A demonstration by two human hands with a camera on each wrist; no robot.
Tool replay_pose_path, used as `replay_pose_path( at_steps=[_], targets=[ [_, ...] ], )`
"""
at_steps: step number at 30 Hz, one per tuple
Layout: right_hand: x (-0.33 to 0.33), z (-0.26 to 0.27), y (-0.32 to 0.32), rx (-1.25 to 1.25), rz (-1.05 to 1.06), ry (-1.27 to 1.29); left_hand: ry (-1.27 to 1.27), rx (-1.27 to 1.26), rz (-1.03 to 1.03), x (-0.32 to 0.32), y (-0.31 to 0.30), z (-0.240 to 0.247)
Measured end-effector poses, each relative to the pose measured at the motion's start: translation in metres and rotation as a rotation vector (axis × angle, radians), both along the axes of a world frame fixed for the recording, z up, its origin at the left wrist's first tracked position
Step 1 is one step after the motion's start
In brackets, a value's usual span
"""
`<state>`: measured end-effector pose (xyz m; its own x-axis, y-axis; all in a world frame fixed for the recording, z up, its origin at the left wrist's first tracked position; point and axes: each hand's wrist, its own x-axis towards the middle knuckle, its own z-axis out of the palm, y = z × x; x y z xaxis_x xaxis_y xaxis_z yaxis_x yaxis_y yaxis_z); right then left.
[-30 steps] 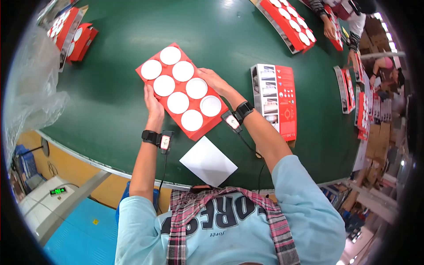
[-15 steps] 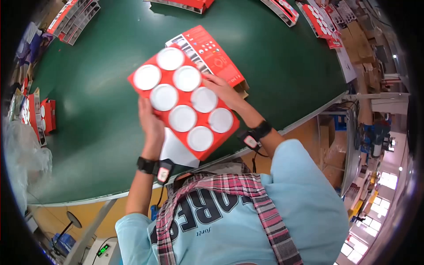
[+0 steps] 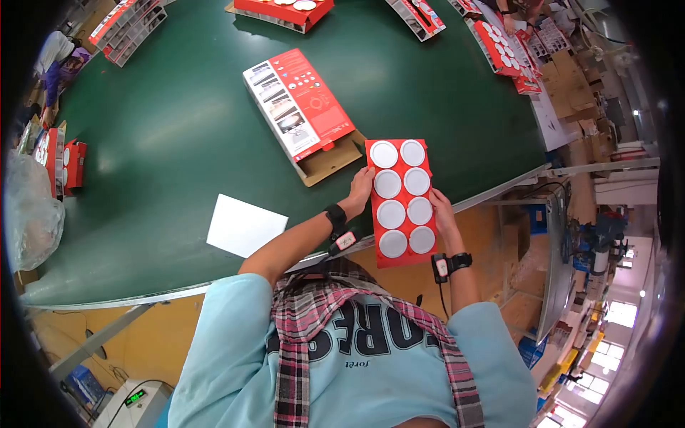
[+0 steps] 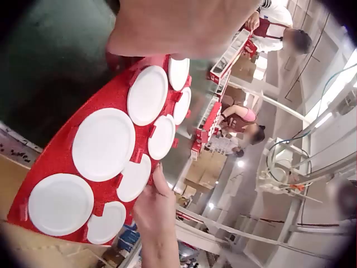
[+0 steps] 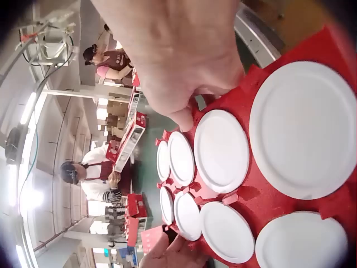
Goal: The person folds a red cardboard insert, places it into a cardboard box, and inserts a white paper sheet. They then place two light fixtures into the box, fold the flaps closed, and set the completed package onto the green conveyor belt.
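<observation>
Here, left grip [image 3: 362, 187] and right grip [image 3: 442, 212] hold red tray [image 3: 404, 197] — opposite sides.

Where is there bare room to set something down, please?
The green tabletop is bare left of the open carton, beyond the white sheet, and right of that carton, beyond the held red tray of white discs. The far side is crowded with other red packages.
</observation>
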<state>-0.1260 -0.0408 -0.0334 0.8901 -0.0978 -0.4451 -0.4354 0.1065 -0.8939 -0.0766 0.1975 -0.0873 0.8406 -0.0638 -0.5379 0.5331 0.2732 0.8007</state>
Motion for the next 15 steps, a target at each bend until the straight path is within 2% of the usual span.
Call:
replay_pose_path(
  at_steps=[3,4,5,7,8,10,12,13,15],
  targets=[
    [0.011,-0.024,-0.019,0.017,0.003,-0.038,-0.037,-0.123,-0.089,0.018,-0.015,-0.02],
    [0.016,-0.027,-0.017,0.012,-0.009,-0.034,-0.112,-0.093,-0.056,0.022,-0.018,-0.025],
    [0.022,-0.029,-0.016,0.031,-0.022,-0.031,-0.162,0.059,-0.06,0.026,-0.019,-0.029],
    [0.034,-0.036,-0.01,0.076,-0.049,-0.019,-0.252,0.371,-0.069,0.026,-0.005,-0.005],
    [0.041,-0.043,-0.007,0.045,-0.057,-0.065,-0.384,0.434,-0.173,0.028,0.012,0.0],
    [0.052,-0.045,-0.002,0.012,-0.021,-0.117,-0.493,0.558,-0.268,0.017,0.041,0.019],
    [0.063,-0.044,0.008,-0.025,-0.025,-0.151,-0.659,0.636,0.033,-0.019,0.069,0.064],
    [0.069,-0.045,0.012,-0.041,-0.05,-0.154,-0.741,0.833,0.088,-0.029,0.086,0.072],
    [0.077,-0.045,0.019,-0.081,-0.102,-0.156,-0.684,1.176,0.171,-0.042,0.113,0.074]
  ],
)
